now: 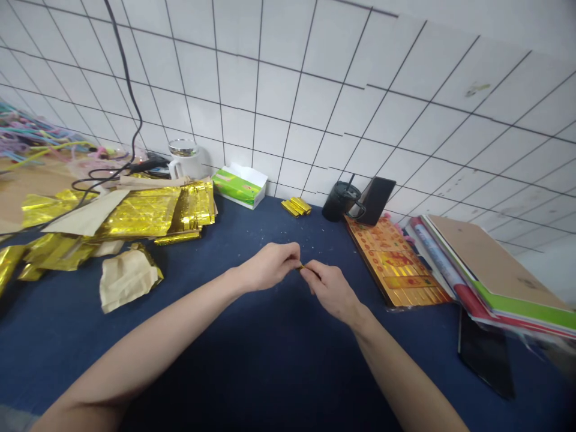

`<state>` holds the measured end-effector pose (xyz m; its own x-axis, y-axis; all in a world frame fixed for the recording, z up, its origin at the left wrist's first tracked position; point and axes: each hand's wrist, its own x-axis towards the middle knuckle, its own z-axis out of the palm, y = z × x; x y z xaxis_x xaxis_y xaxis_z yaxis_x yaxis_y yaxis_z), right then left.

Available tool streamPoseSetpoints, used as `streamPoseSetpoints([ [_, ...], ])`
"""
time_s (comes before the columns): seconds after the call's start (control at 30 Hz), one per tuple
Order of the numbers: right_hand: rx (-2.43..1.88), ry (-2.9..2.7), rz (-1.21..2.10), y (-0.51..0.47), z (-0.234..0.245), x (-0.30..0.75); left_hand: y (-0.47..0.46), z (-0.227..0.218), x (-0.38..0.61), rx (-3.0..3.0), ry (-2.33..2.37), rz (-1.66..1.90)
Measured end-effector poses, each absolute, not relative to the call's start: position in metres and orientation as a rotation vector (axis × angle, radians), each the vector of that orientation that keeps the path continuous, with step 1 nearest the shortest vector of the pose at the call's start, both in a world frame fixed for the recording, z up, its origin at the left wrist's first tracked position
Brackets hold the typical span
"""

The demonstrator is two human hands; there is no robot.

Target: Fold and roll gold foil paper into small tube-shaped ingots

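Observation:
My left hand [272,266] and my right hand [332,289] meet above the middle of the dark blue tabletop [234,360]. Both are closed, pinching a small gold piece [300,267] between their fingertips. Most of that piece is hidden by the fingers; it looks like gold foil paper. Beyond the hands, near the wall, lies a small pile of gold foil rolls [296,206]. Stacked gold foil sheets [139,213] spread over the left side of the table. A crumpled beige-backed foil sheet [128,279] lies in front of that stack.
Along the tiled wall stand a white mug [185,162], a green tissue pack [239,186], a black cup [337,201] and a propped phone [375,198]. To the right are an orange-gold printed pack [396,261], piled folders [499,264] and a black tablet-like slab [486,354]. A black cable [128,84] hangs at left.

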<state>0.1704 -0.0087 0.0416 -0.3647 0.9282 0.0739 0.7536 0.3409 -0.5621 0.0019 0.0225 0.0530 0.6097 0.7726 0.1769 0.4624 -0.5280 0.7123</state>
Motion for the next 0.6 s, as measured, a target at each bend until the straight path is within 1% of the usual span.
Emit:
streamPoseSetpoints([
  [0.07, -1.464, -2.259, 0.615, -0.009, 0.038, 0.169, 0.021, 0.052, 0.003, 2.224, 0.933, 0.628],
  [0.27, -1.479, -2.368, 0.445, -0.006, 0.035, 0.171, 0.028, 0.052, -0.001, 2.105, 0.934, 0.683],
  [0.6, -1.517, -2.222, 0.640, 0.000, 0.040, 0.180, 0.049, 0.040, -0.013, 1.874, 0.994, 0.730],
])
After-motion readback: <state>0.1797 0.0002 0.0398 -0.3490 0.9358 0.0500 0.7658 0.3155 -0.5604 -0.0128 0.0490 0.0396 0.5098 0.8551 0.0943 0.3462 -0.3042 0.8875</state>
